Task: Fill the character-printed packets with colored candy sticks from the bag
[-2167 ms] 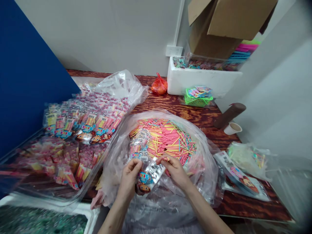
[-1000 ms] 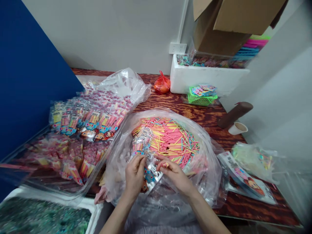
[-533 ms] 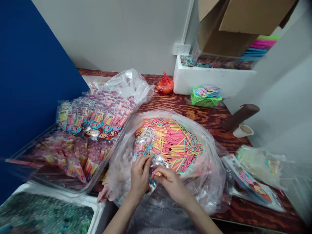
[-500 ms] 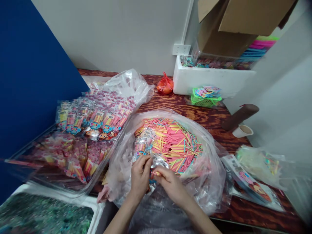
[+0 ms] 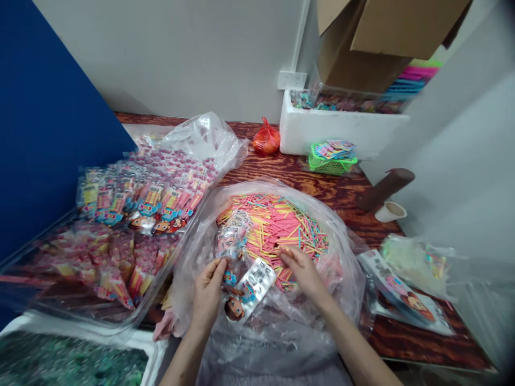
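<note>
A large clear plastic bag [image 5: 350, 289] lies wide open in front of me, full of thin pink, yellow and blue candy sticks [image 5: 285, 225]. My left hand [image 5: 207, 295], at the bag's left side, pinches a small printed candy packet [image 5: 229, 277] between thumb and fingers. Beside it lies a silver packet [image 5: 251, 289] with a cartoon face, flat on the plastic. More see-through packets [image 5: 233, 236] rest on the sticks just beyond the left hand. Over the sticks, my right hand [image 5: 303, 271] has its fingertips pressed together; what they hold, if anything, is too small to make out.
On the left, a clear tray [image 5: 148, 305] holds many filled packets [image 5: 116, 203]. A white foam box [image 5: 151, 370] sits at lower left. Behind are a red bag [image 5: 266, 140], a green basket [image 5: 332, 165] and another foam box [image 5: 341, 131]. A paper cup [image 5: 390, 212] stands right.
My hands have moved apart: the right went up and right over the sticks, the left slightly left. The silver packet, earlier partly behind the hands, now shows whole. The view has shifted slightly.
</note>
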### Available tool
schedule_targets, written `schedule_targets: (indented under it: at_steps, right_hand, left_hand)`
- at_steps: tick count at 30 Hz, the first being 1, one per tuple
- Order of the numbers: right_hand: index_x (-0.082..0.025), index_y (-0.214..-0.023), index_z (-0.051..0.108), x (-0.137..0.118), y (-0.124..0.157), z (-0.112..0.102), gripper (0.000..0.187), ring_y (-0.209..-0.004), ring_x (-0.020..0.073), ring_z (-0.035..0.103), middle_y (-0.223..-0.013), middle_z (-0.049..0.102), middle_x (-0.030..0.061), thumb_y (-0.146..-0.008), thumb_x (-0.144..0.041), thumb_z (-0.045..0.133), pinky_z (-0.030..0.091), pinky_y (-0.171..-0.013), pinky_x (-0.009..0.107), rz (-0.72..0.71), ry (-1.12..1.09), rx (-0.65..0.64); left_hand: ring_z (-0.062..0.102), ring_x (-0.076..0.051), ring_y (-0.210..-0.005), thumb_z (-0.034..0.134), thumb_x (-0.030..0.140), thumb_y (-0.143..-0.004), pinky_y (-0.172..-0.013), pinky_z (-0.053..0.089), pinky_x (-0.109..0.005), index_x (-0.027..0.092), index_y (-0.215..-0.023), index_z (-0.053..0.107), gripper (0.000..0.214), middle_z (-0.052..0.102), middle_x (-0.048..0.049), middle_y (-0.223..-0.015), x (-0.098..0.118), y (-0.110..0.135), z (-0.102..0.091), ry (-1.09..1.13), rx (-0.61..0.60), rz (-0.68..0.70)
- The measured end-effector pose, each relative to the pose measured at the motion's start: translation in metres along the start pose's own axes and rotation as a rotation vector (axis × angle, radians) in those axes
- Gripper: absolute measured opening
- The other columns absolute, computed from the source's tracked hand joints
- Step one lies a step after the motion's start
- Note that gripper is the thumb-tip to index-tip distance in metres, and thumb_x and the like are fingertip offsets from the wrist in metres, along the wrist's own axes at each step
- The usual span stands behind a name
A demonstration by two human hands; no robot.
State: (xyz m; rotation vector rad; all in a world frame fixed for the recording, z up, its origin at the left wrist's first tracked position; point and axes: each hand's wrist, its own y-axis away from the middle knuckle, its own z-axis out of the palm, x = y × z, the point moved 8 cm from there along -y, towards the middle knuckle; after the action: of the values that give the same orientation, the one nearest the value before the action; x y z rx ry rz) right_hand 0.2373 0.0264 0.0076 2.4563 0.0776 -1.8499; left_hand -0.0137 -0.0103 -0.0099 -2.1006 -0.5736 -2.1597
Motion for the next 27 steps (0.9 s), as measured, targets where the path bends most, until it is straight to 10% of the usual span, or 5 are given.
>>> schedule_targets:
  at_steps: [5, 14, 23, 27]
  right_hand:
    - [-0.021, -0.076, 0.053, 0.0, -0.056, -0.036, 0.022, -0.071, 0.0167, 0.054, -0.074, 0.057, 0.0009, -0.093, -0.022, 0.04, 0.039, -0.066, 0.026, -0.097, 0.566, 0.009]
    - [-0.016, -0.087, 0.058, 0.0, -0.094, 0.002, 0.021, -0.1, 0.0253, 0.052, -0.101, 0.062, 0.0153, -0.081, -0.001, 0.045, 0.037, -0.088, 0.036, -0.115, 0.777, -0.01]
    - [-0.02, -0.082, 0.052, 0.002, -0.083, -0.024, 0.021, -0.065, 0.0188, 0.061, -0.073, 0.065, 0.0043, -0.093, -0.03, 0.036, 0.047, -0.067, 0.033, -0.01, 0.381, 0.058]
    - [-0.02, -0.087, 0.055, 0.008, -0.056, -0.002, 0.024, -0.057, 0.0141, 0.059, -0.067, 0.063, -0.0014, -0.082, -0.043, 0.062, 0.047, -0.061, 0.029, 0.16, -0.325, -0.082]
  left_hand:
    - [0.06, -0.015, -0.066, 0.072, 0.05, -0.071, -0.057, 0.048, -0.022, 0.018, -0.087, 0.074, 0.036, 0.067, -0.0009, -0.074, -0.014, 0.003, 0.008, 0.055, -0.046, -0.041]
    - [0.063, -0.018, -0.072, 0.07, 0.05, -0.073, -0.062, 0.055, -0.025, 0.017, -0.086, 0.075, 0.036, 0.069, -0.0029, -0.078, 0.001, 0.012, 0.019, 0.034, -0.127, -0.043]
    - [0.063, -0.02, -0.077, 0.065, 0.048, -0.078, -0.072, 0.053, -0.028, 0.018, -0.085, 0.075, 0.032, 0.071, -0.0032, -0.082, 0.002, 0.007, 0.016, -0.037, -0.139, 0.022]
    - [0.062, -0.019, -0.081, 0.061, 0.044, -0.081, -0.073, 0.048, -0.026, 0.018, -0.085, 0.075, 0.029, 0.071, -0.0039, -0.083, 0.003, 0.007, 0.027, -0.104, -0.194, 0.073]
